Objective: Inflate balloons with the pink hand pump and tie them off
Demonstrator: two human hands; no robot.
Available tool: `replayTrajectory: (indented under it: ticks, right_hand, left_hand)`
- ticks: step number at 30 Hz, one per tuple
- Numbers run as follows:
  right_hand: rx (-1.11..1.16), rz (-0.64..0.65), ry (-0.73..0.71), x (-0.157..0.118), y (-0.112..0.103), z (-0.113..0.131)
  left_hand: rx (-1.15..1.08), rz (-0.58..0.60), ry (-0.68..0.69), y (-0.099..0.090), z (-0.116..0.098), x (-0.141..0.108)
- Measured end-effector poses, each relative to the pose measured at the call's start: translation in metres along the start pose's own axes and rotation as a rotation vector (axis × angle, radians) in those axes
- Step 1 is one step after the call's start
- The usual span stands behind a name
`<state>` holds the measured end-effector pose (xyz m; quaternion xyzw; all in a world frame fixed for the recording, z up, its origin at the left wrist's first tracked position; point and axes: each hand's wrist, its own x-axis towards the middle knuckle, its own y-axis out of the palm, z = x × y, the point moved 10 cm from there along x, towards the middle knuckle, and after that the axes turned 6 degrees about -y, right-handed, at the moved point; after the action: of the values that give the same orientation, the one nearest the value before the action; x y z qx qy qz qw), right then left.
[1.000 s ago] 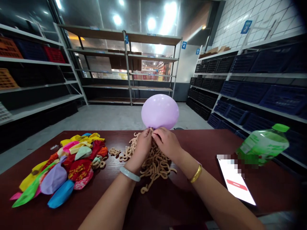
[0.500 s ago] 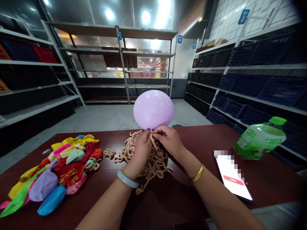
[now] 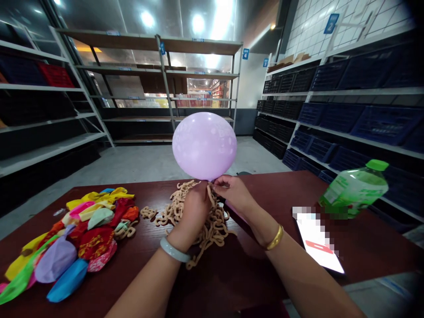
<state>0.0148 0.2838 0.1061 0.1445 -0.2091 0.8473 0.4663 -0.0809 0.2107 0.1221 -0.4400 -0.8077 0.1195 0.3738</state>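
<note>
Nearest, flat balloons (image 3: 96, 243) are spread along the left edge of the worktop (image 3: 274, 194) and a phone (image 3: 316, 236) lies by the near edge, toward the right corner; sitting out to the sides, they seem to leave the middle free to handle things. There, tan loops (image 3: 215, 234) are heaped toward the far edge, likely for easy reach. Over the heap, the left hand (image 3: 197, 205) and right hand (image 3: 233, 192) are both closed at the neck of the balloon (image 3: 204, 145), apparently to pinch it shut. One loop (image 3: 210, 194) hangs between them; which fingers grip it, I cannot tell. The left hand hides part of the heap. A bottle (image 3: 356, 190) is at the right edge, just beside the phone. The balloon, rising above the far edge, blocks part of the shelves (image 3: 198, 46) behind; crates (image 3: 380, 126) stand to the right.
</note>
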Motion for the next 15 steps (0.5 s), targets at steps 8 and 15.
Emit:
replayTrajectory:
  ticks: [8,15]
  right_hand:
    - [-0.477,-0.167,-0.221,-0.01,-0.009,0.044]
    - [-0.444,-0.157,-0.223,-0.01,-0.005,0.041]
  left_hand:
    - [-0.14,0.016,-0.034,0.001,0.006,0.003]
    - [-0.129,-0.041,-0.075,0.001,0.014,0.002]
